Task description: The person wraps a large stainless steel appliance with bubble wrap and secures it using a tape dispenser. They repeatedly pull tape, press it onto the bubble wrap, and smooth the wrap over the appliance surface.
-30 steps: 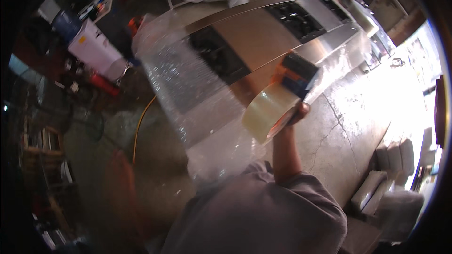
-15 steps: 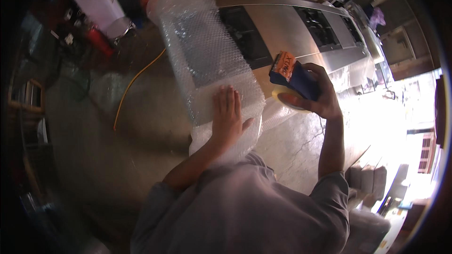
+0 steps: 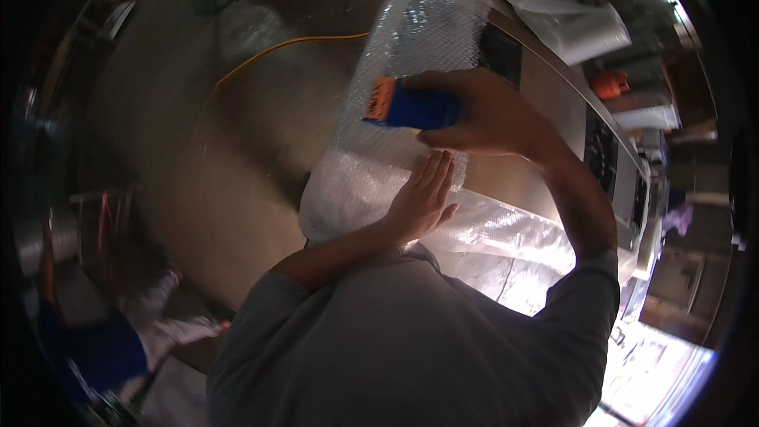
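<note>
Bubble wrap [image 3: 360, 182] drapes over the near end of a long stainless-steel gas cooktop [image 3: 545, 170] with dark burner wells. Flat on the wrap, my left hand [image 3: 423, 198] has its fingers stretched out, pressing near the edge. Above and just beyond it, my right hand [image 3: 482, 115] grips a blue tape dispenser [image 3: 427, 107] with an orange label at its front. The dispenser hangs over the bubble wrap; whether it touches cannot be made out. The roll of tape is mostly hidden behind my right hand.
A yellow hose [image 3: 285, 43] lies across the concrete floor on the left. Rolled clear plastic [image 3: 585, 32] and an orange gas cylinder [image 3: 609, 85] stand beyond the cooktop. At the lower left, a person in blue [image 3: 95, 352] is partly visible.
My view has turned to the right. My right hand has carried the tape dispenser leftward over the bubble wrap, close to my left hand, which still rests flat on the wrap.
</note>
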`<state>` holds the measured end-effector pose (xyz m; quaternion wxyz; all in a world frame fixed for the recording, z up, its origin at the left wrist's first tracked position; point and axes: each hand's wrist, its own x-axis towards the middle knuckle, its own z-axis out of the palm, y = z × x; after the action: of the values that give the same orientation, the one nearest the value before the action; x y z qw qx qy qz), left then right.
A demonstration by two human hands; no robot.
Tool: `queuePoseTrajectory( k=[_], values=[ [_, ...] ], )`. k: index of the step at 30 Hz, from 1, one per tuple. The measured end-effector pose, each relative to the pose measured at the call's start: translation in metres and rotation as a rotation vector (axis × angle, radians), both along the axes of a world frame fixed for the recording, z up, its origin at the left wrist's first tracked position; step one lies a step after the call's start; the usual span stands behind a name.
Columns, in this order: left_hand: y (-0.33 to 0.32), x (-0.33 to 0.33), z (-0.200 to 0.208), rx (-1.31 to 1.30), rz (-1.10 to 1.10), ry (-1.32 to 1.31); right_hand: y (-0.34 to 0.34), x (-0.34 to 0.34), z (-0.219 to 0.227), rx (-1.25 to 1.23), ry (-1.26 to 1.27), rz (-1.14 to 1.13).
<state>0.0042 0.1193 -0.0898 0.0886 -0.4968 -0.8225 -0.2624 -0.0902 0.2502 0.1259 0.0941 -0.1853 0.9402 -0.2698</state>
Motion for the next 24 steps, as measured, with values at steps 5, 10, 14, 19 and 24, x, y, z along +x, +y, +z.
queuePoseTrajectory(
  k=[5, 10, 14, 19, 24],
  values=[
    [0.004, 0.012, -0.005, 0.011, 0.055, -0.052, -0.046, -0.026, -0.026, 0.214, -0.168, 0.107],
    [0.003, 0.012, -0.006, -0.003, 0.062, -0.002, -0.055, -0.033, -0.034, 0.293, -0.254, 0.119],
    [-0.002, 0.007, -0.013, 0.058, -0.006, -0.007, -0.050, -0.033, -0.031, 0.383, -0.278, 0.119],
    [-0.010, 0.007, -0.030, 0.226, -0.117, 0.017, -0.040, -0.024, -0.029, 0.433, -0.318, 0.099],
    [-0.015, 0.005, -0.031, 0.508, -0.193, -0.165, -0.025, -0.007, -0.038, 0.402, -0.261, 0.069]
  ],
)
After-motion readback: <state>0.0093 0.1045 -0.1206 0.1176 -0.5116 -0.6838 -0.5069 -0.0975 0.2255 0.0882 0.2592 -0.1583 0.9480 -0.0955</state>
